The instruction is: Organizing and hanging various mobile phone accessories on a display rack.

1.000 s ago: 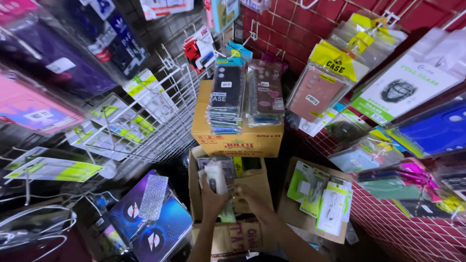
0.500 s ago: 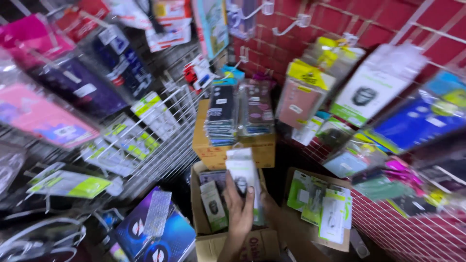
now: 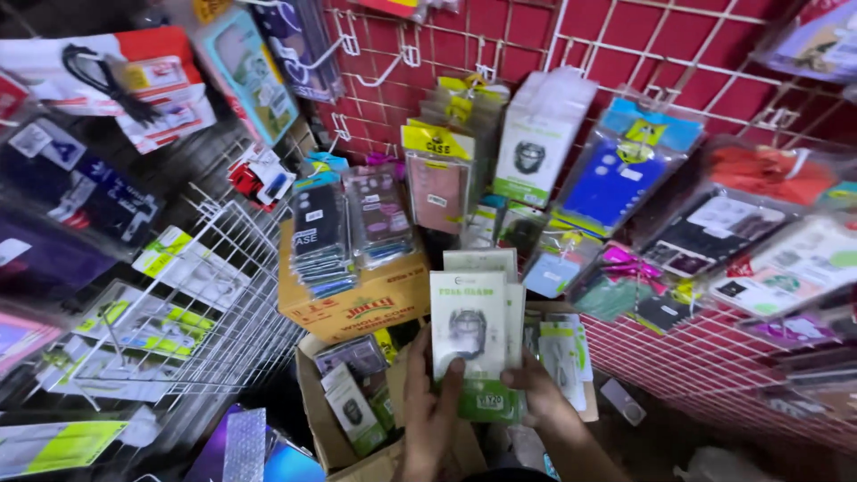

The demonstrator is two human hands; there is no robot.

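Head view: both hands now hold a small stack of white-and-green phone case packs up at chest height, above the open cardboard box. A second ago the hands were down inside that box with only a pack or two between them; half a second ago one pack was on its way up. So the change is a lift plus a tilt of the camera toward the red wire grid wall

Left hand: fingers wrapped round the lower left edge of the stack, thumb on the front face, closed firmly on it. Right hand: pinching the lower right corner by the green strip, also closed on the stack. At least three packs fanned behind the front one, exact count unclear

Around them: more of the same packs lying in the open box below, a closed brown carton behind it carrying two piles of bagged cases, a white wire rack to the left with flat packets, and a hanging pack of the same white-and-green kind on the wall hooks just above and right of the held stack

My read: the stack is clear of the box and level with the matching hook, nothing hung yet
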